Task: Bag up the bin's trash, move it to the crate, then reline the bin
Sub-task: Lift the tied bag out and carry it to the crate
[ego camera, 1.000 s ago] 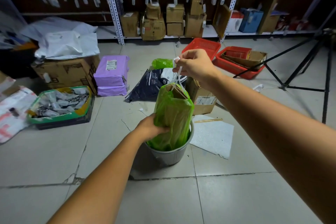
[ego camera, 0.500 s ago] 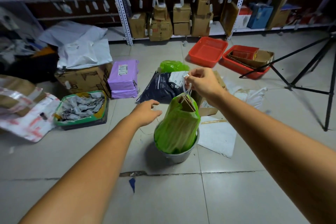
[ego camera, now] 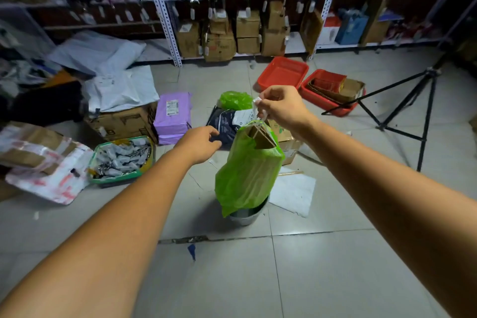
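A green trash bag [ego camera: 247,175] full of cardboard hangs from its white drawstring, pinched in my right hand [ego camera: 280,106]. The bag's lower end still dips into the small grey bin [ego camera: 249,215] on the floor. Brown cardboard pokes out of the bag's mouth. My left hand [ego camera: 200,146] hovers open to the left of the bag, touching nothing. Two red crates stand farther back: an empty one [ego camera: 282,73] and one [ego camera: 322,99] holding flattened cardboard. A crumpled green bag [ego camera: 235,100] lies on the floor behind my hands.
A dark mailer [ego camera: 222,124] and a cardboard box [ego camera: 286,142] lie just behind the bin. Purple parcels [ego camera: 173,113], a green tray of packets [ego camera: 121,159] and boxes crowd the left. A black tripod [ego camera: 413,111] stands right. White foam sheet [ego camera: 293,193] lies beside the bin.
My left hand let go of the bag's side and moved up and left. My right hand has lifted the bag higher, most of it now out of the bin.
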